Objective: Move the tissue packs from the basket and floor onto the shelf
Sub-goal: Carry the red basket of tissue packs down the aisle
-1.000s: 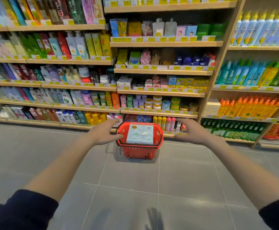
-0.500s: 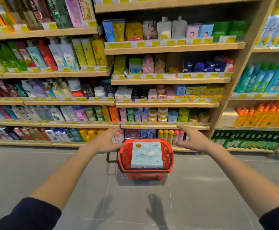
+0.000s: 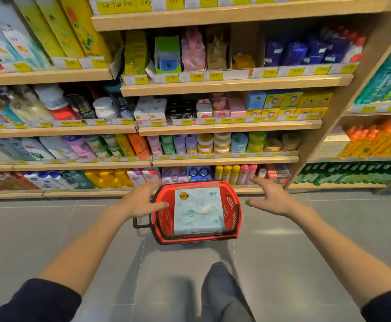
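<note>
Head camera: my left hand [image 3: 141, 203] and right hand [image 3: 270, 198], both spread and empty, flank the red basket [image 3: 232, 210] at 12 o'clock, where a tissue pack [image 3: 198, 211] lies flat. Soft, light, probably slick-wrapped; I'd grip its long edges.

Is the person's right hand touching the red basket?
Apart. The head view shows a strip of grey floor between the thumb of the right hand and the rim of the red basket; its spread fingers hold nothing.
</note>
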